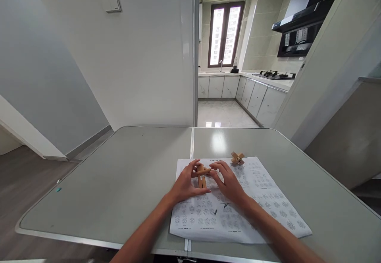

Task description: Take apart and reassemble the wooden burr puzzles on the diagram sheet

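Observation:
My left hand (188, 181) is closed around a notched wooden puzzle piece (202, 182) that carries a dark mark near its lower end. Between the fingers of my right hand (227, 179) is the end of another wooden puzzle piece (203, 172), which lies crosswise against the first. More wood shows behind them, partly hidden by my fingers. Both hands are over a printed instruction sheet (238, 215) covered with small line diagrams. An assembled wooden burr puzzle (237, 158) stands at the sheet's upper edge, beyond my right hand.
The sheet lies on a grey folding table (133, 163) with a metal rim and a centre seam. A small green bit (58, 190) is near the left edge. Past the table are a white wall (149, 56) and a kitchen doorway with a counter (250, 74).

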`<state>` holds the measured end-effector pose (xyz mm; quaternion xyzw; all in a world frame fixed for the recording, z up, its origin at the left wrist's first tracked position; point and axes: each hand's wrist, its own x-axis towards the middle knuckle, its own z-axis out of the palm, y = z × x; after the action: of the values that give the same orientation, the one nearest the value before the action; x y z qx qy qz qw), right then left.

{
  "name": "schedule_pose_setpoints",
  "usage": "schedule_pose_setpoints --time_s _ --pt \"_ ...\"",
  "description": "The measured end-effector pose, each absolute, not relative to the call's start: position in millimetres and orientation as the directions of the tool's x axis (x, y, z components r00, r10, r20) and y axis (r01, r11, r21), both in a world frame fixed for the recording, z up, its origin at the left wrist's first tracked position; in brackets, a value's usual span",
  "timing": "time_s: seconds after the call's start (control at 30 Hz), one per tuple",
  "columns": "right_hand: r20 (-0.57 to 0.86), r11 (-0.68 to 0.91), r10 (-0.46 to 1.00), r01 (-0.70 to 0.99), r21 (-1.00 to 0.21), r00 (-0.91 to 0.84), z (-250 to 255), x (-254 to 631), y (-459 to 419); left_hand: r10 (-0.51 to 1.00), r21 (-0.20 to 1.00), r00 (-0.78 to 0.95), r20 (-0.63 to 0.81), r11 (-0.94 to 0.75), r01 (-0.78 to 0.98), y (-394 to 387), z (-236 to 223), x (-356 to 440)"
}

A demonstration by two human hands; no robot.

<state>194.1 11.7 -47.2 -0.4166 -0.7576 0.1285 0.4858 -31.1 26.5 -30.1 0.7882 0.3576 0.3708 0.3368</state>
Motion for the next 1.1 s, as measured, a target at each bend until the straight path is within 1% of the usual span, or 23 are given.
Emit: schedule_pose_setpoints --time_s 0.1,0.2,0.63,0.73,0.83,0.9,0.97,1.03,1.1 --pt "0.654 0.684 0.711 0.469 -0.559 -0.258 -45.0 193.2 10.1 0.806 0.799 0.485 0.340 -0.520 0.304 25.2 -29.4 -30.4" --pt "0.654 0.696 0.702 0.465 -0.547 -0.280 -46.2 192.7 10.1 0.794 0.797 0.511 0.330 -0.524 0.299 23.7 -27.3 -29.6" --pt "0.689 0.595 0.709 0.653 -0.469 -0.150 -47.1 191.7 10.9 0.751 0.694 0.541 0.379 -0.618 0.370 13.7 -15.9 -22.9" --pt "0.687 0.590 0.713 0.650 -0.479 -0.141 -49.6 192.1 12.8 0.740 0.687 0.546 0.392 -0.631 0.362 13.5 -14.4 -22.1" --pt "0.677 0.581 0.728 0.618 -0.529 -0.105 -51.7 193.5 14.5 0.730 0.672 0.528 0.434 -0.653 0.350 13.8 -14.4 -20.5" --pt "0.675 0.567 0.735 0.597 -0.568 -0.056 -51.3 193.9 14.4 0.776 0.691 0.430 0.462 -0.619 0.374 14.4 -16.0 -18.3" --pt "0.683 0.562 0.731 0.583 -0.587 -0.017 -49.6 193.5 13.0 0.857 0.769 0.281 0.433 -0.513 0.382 15.2 -18.4 -15.5" --pt "0.692 0.567 0.722 0.575 -0.590 -0.002 -47.8 192.0 10.7 0.926 0.872 0.209 0.313 -0.368 0.324 15.9 -20.1 -12.8" --pt "0.694 0.578 0.719 0.563 -0.590 -0.011 -46.7 190.0 8.4 0.944 0.942 0.278 0.176 -0.244 0.230 16.0 -19.6 -10.8"
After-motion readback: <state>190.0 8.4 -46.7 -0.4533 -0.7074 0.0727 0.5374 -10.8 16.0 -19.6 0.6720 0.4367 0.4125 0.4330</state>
